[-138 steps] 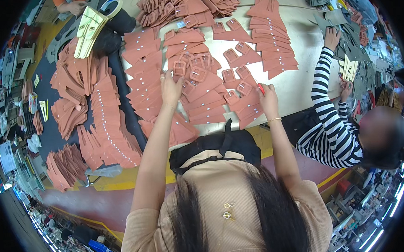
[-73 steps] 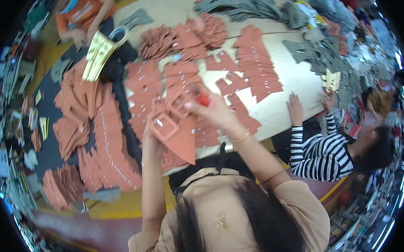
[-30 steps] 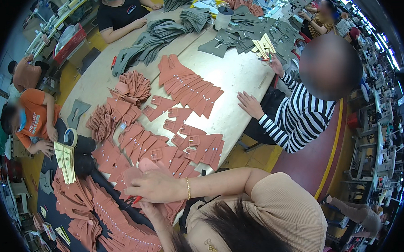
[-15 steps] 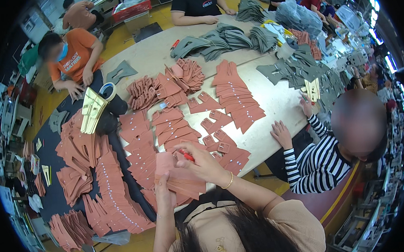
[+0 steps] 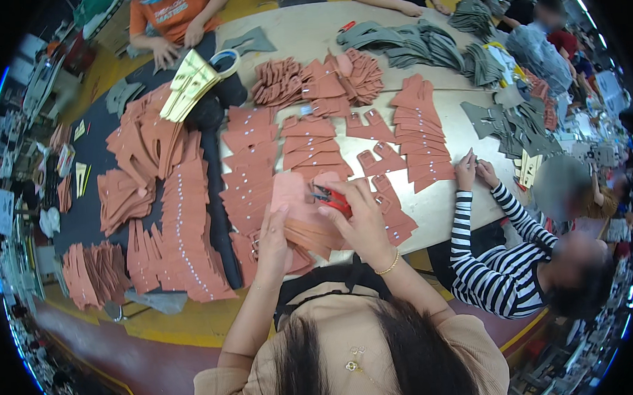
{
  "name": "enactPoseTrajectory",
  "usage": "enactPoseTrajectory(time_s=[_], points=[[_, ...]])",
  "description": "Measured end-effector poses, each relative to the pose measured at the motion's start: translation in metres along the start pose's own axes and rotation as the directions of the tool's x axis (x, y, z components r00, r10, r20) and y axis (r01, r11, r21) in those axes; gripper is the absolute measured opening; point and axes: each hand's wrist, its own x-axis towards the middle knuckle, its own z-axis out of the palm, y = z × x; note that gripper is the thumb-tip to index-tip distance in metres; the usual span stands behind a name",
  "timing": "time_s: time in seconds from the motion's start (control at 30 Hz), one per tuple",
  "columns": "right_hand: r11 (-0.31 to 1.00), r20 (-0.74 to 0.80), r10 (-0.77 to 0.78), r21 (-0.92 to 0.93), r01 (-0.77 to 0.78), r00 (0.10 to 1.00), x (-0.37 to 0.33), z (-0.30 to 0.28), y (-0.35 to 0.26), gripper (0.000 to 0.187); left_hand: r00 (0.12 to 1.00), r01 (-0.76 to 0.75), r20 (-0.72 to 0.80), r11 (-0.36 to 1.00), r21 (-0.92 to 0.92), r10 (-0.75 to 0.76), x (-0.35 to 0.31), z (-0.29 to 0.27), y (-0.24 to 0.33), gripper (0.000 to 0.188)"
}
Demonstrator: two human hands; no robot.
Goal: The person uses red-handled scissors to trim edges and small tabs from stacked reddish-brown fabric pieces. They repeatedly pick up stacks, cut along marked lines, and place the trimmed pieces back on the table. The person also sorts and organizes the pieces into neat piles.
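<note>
Salmon-pink, leather-like: a small held bundle is sitting at the near middle, just above the near edge of the surface. Left hand is pinching its left side, thumb on top. Right hand is closing around red-handled snips, blades pointing left over the bundle; contact, cannot tell.

State of work, my reading: this bundle is mid-handling, not yet set down. Overlapping salmon rows are lying to either side, a long left row with white marks and a right row. Between, framed pieces are showing square cut-out frames. Gathered stacks are resting farther off. Which are finished, which waiting: unclear.

At right, a co-worker in striped sleeves is sitting near grey-green pieces.
</note>
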Motion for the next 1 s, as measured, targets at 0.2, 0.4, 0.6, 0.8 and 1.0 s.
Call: enactPoseTrajectory(time_s=[0.2, 0.4, 0.6, 0.8, 1.0], points=[[0.995, -0.038, -0.095, -0.015, 0.095, 0.995, 0.000, 0.011, -0.003, 0.032, 0.998, -0.037, 0.055, 0.992, 0.124, 0.030, -0.011, 0.015, 0.008, 0.037], [0.977, -0.100, -0.212, -0.045, 0.209, 0.972, 0.003, 0.011, -0.004, 0.028, 0.987, -0.036, 0.160, 0.953, 0.300, -0.013, -0.022, 0.027, 0.025, 0.060], [0.983, -0.088, -0.183, -0.041, 0.180, 0.979, 0.002, 0.001, -0.011, 0.030, 0.989, -0.111, 0.147, 0.726, 0.679, 0.014, -0.022, 0.028, 0.038, 0.070], [0.989, -0.076, -0.146, -0.036, 0.143, 0.986, 0.005, -0.002, -0.017, 0.029, 0.966, -0.192, 0.259, 0.740, 0.644, 0.025, -0.021, 0.036, 0.049, 0.055], [0.987, -0.064, -0.158, -0.021, 0.157, 0.985, 0.008, -0.004, -0.015, 0.026, 0.949, -0.241, 0.312, 0.734, 0.635, 0.042, -0.019, 0.037, 0.052, 0.047]])
